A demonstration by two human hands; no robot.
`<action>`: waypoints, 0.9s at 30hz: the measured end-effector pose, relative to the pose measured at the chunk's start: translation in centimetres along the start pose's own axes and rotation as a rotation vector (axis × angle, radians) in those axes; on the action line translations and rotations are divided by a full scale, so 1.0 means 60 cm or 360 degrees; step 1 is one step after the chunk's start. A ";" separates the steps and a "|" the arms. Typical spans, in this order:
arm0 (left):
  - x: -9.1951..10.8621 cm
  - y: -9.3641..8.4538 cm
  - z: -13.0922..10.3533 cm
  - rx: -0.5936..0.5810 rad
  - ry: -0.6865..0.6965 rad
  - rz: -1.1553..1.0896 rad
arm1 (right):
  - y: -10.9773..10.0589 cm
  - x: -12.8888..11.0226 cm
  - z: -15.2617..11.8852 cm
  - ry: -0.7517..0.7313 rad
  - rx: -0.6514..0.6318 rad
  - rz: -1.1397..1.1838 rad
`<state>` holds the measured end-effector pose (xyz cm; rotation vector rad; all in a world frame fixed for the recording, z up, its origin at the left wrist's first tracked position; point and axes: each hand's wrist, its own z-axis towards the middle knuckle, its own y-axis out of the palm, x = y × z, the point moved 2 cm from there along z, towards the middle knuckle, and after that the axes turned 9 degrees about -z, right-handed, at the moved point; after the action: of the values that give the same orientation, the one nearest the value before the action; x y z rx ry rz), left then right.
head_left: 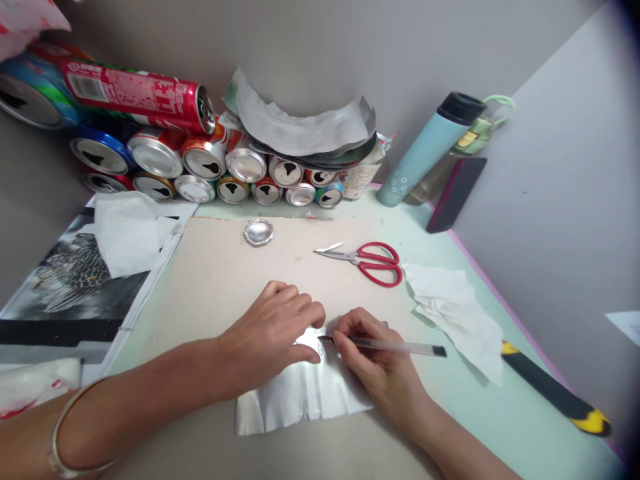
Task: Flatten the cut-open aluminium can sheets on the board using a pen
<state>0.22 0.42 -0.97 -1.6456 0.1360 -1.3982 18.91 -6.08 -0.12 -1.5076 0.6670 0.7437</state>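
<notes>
Bracing the sheet (305,399), the left hand (280,327) spreads wide, likely to steady it around the tip of the pen (405,346) pinched in the right hand (377,353)

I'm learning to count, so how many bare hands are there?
2. The left hand is on the shiny, silver metal sheet; the right hand is at the sheet's right side, holding a slim, clear pen. Neither looks hidden.
</notes>
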 end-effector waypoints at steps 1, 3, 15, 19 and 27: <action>-0.001 0.001 0.000 0.0004 0.0013 0.0011 | 0.000 0.000 0.000 0.0003 -0.0001 -0.0009; -0.002 0.002 -0.001 0.0015 0.0032 0.0031 | 0.000 0.000 0.000 0.0001 0.0006 -0.0029; -0.003 0.000 0.000 0.0006 -0.0004 -0.0026 | -0.001 -0.006 0.001 -0.0021 0.0018 0.0001; -0.002 0.000 0.001 -0.0013 -0.0008 -0.0034 | 0.001 -0.005 0.001 -0.0017 -0.0032 0.0045; -0.003 -0.001 0.000 -0.0004 -0.0003 -0.0040 | 0.001 -0.005 0.001 -0.0041 -0.0050 0.0037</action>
<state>0.13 0.55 -1.05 -1.6559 0.1168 -1.4159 18.65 -6.03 0.06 -1.5187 0.6571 0.7929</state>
